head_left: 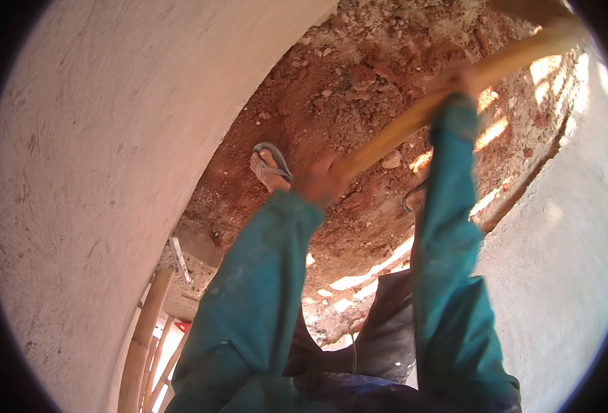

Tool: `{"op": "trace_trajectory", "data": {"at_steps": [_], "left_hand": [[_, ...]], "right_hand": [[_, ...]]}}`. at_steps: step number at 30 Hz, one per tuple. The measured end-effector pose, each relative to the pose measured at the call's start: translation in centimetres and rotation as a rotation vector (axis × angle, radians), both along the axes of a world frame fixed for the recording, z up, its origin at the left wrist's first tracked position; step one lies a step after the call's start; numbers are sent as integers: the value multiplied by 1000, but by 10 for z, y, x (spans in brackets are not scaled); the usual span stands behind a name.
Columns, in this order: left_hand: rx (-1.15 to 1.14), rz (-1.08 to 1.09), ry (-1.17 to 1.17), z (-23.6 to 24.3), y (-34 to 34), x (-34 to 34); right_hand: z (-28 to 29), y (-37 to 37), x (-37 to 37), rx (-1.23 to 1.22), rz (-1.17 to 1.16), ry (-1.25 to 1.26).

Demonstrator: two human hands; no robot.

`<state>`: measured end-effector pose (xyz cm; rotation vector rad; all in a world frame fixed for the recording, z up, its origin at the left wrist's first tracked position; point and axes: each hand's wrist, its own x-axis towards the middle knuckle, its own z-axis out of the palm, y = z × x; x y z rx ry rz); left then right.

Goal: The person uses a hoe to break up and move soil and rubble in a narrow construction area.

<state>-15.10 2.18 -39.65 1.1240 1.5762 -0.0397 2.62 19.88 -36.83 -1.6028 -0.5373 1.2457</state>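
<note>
Left hand (315,182) and right hand (453,84) wrapped round a long wooden handle (390,135) above the rough red ground (352,86).

I see both arms thrust forward in teal sleeves (249,282), the right reaching farther; motion blurs the fingers, yet each hand looks clenched on the wood, well apart from the other. A pale wall (111,138) bounds the ground's left edge and a second wall (551,296) its right, with open, stone-strewn dirt between them, beyond the sandalled left foot (271,162). The handle slants from the left hand at its near end, through the right, toward the ground's far right corner; whether it touches anything there, I can't tell.
</note>
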Motion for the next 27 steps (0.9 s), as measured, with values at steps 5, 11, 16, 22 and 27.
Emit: {"op": "trace_trajectory", "data": {"at_steps": [5, 11, 16, 22, 27], "left_hand": [[239, 1279, 294, -116, -87, -110], [335, 971, 381, -102, -102, -84], [445, 207, -113, -8, -62, 27], [520, 129, -154, -41, 34, 14], [115, 931, 107, -128, -82, -43]], "right_hand": [[-94, -176, -104, -864, 392, -16], [11, -199, -69, -585, 206, 109], [75, -55, 6, -97, 18, 105], [58, 69, 1, -52, -208, 53], [-103, -67, -70, -603, 27, -118]]}}
